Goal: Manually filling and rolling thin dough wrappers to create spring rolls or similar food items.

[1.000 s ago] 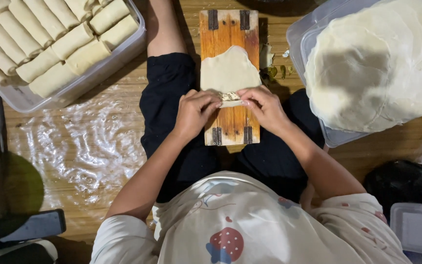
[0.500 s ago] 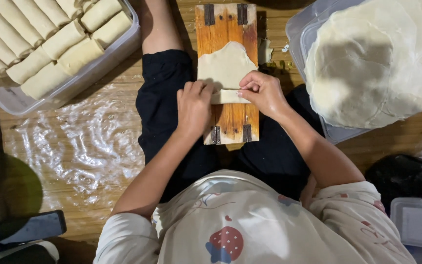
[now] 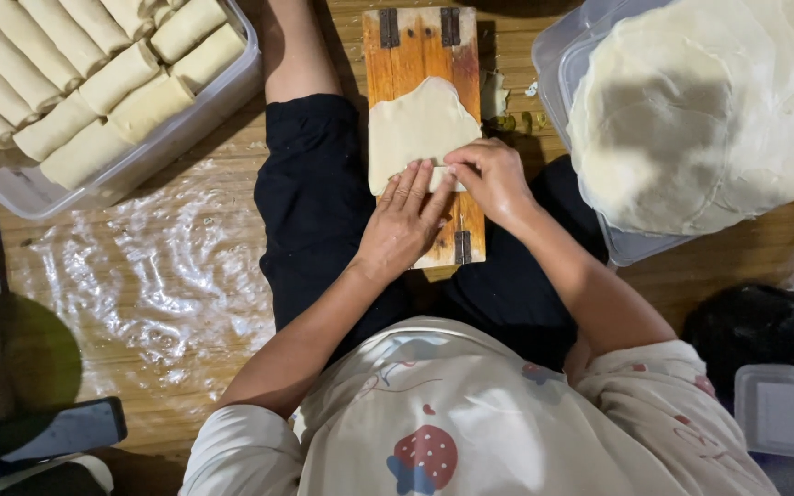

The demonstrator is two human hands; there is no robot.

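While the wooden board (image 3: 423, 55) is lying across the lap, both hands are pressing the dough wrapper (image 3: 420, 129). The left hand (image 3: 403, 225) is lying flat, fingers together; the right hand (image 3: 493, 179) is pinching its rolled edge.

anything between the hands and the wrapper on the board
Nothing visible: the left hand and right hand both rest directly on the pale dough wrapper on the orange wooden board.
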